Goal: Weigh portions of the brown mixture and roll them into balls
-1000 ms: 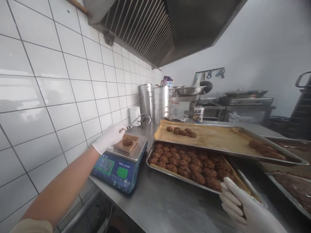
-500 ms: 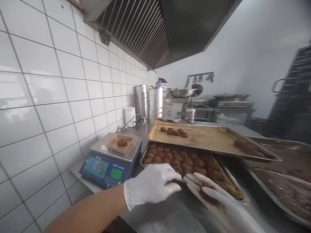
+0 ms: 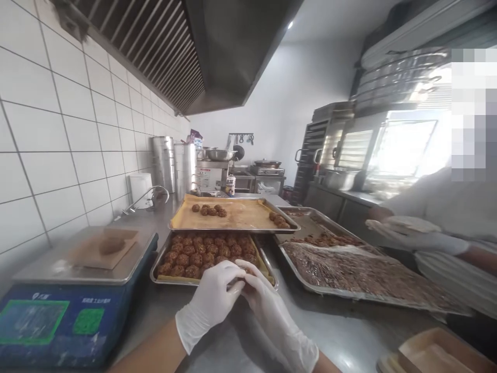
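My left hand (image 3: 212, 303) and my right hand (image 3: 267, 305), both in white gloves, meet in front of me above the steel counter, fingers curled together round something small that I cannot make out. Just beyond them lies a metal tray (image 3: 155, 274) lined with paper and filled with several brown balls (image 3: 194, 254). A second tray (image 3: 233, 220) rests across its far edge with a few balls on yellow paper. At my left stands a blue scale (image 3: 58, 311); on its pan a paper square bears one brown ball (image 3: 111, 244).
A long tray of brown mixture (image 3: 349, 274) lies at the right. Another person in white gloves (image 3: 411, 233) works at the right side. Steel pots (image 3: 171, 160), a mixer and a rack stand at the back. A paper tray (image 3: 438, 352) sits at the bottom right.
My view swung right and nearer the scale. My left hand left the scale and came to my right hand; both now close together in front of the tray.
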Motion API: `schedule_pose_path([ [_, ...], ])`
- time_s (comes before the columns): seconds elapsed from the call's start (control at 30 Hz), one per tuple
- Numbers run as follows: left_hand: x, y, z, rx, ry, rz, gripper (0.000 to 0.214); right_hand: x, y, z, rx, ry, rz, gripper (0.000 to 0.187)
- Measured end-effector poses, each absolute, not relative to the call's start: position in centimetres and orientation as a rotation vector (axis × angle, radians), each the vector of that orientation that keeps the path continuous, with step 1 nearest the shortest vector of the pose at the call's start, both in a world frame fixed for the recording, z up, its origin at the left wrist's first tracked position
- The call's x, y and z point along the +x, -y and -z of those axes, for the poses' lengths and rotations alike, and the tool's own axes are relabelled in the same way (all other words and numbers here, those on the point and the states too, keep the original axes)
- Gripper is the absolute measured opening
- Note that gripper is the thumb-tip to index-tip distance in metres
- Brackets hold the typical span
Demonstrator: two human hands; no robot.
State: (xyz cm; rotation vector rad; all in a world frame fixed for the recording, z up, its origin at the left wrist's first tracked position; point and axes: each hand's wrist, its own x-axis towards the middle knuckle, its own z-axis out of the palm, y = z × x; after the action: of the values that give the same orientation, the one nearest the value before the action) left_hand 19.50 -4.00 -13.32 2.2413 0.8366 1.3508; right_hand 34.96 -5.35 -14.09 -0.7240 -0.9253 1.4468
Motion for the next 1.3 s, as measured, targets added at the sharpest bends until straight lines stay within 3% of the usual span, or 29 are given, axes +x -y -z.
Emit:
schedule_pose_path([
  [0.23, 18.9, 4.1, 14.4, 2.274, -0.967, -1.344, 0.020, 34.5, 6.3, 13.9, -0.819, 1.061, -1.426, 0.033],
  [0.43, 19.3, 4.7, 14.4, 2.230, -1.061, -1.414, 0.019, 33.8, 6.2, 13.4, -0.819, 1.116, -1.394, 0.021],
  [0.7, 18.5, 3.7, 13.5, 1.593, -0.887, -1.568, 0.007, 34.3, 5.6, 13.8, -0.776, 0.925, -1.417, 0.013],
  [0.9, 13.5, 3.5, 9.3, 1.498, -0.930, -1.892, 0.019, 34.4, 5.3, 13.5, -0.732, 0.812, -1.439, 0.020],
  [1.03, 7.2, 6.5, 4.9, 1.830, -1.226, -2.061, 0.014, 34.6, 4.4, 13.6, -0.886, 0.650, -1.434, 0.044],
  [1.2, -2.9, 7.6, 1.0, 2.131, -1.978, -1.626, 0.022, 34.4, 4.3, 13.1, -0.934, 0.633, -1.444, 0.048],
  [1.3, -7.9, 5.6, 0.3, 2.150, -2.142, -1.263, 0.021, 34.1, 4.6, 12.6, -0.938, 0.634, -1.440, 0.046],
])
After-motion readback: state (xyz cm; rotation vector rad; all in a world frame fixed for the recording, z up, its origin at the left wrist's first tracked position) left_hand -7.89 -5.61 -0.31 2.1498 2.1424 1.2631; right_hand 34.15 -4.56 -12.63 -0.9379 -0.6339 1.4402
